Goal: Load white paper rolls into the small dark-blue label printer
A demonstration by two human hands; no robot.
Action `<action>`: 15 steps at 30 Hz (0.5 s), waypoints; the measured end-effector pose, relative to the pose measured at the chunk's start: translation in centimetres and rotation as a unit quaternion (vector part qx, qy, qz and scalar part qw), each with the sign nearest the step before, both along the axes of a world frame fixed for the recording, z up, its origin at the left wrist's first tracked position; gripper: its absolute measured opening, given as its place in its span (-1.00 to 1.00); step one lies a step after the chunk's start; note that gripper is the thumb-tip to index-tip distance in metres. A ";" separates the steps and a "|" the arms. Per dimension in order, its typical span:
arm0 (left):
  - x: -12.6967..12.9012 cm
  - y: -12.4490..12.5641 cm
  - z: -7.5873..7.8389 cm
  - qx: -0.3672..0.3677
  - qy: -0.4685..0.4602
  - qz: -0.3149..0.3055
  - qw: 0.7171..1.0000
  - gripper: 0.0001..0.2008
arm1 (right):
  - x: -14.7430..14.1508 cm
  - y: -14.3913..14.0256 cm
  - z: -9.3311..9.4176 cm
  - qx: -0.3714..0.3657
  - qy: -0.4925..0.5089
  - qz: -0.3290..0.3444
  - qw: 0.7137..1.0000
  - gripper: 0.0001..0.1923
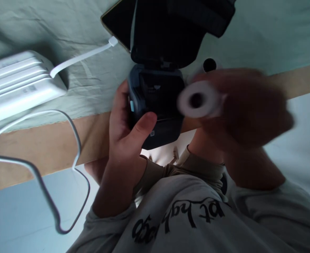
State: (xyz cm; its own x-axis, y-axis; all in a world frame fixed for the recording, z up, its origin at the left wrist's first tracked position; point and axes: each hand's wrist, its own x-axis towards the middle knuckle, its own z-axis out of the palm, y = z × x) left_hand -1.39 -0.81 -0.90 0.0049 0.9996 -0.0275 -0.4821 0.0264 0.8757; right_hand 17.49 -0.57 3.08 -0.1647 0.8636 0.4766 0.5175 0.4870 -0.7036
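My left hand (124, 130) grips a small dark blue-grey label printer (157, 105) with its black lid (168, 31) flipped open, thumb pressed on the front. My right hand (250, 109), blurred by motion, holds a white paper roll (198, 100) with a dark core, just right of the printer's open compartment. A second white roll (210, 65) lies on the cloth behind it.
A white power bank (18, 84) lies at the left with a white cable (83, 56) running to a dark phone or tablet (116, 21) under the lid. Grey-green cloth (263, 35) covers a wooden-edged surface (39, 151). Another white cable (76, 140) loops down the left.
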 end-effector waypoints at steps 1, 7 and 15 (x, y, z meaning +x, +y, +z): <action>-0.1 0.0 -0.1 0.011 0.005 -0.001 1.000 -0.60 | -0.9 0.1 0.2 0.045 -0.084 0.033 0.995 -0.57; 0.0 0.0 -0.5 0.033 0.007 -0.011 0.999 -0.54 | -3.1 1.7 -0.2 0.076 -0.188 0.011 0.979 -0.92; -0.4 -0.1 -0.6 0.022 0.037 -0.027 0.999 -0.50 | -1.9 -0.9 -2.3 0.160 -0.116 0.068 0.978 -0.88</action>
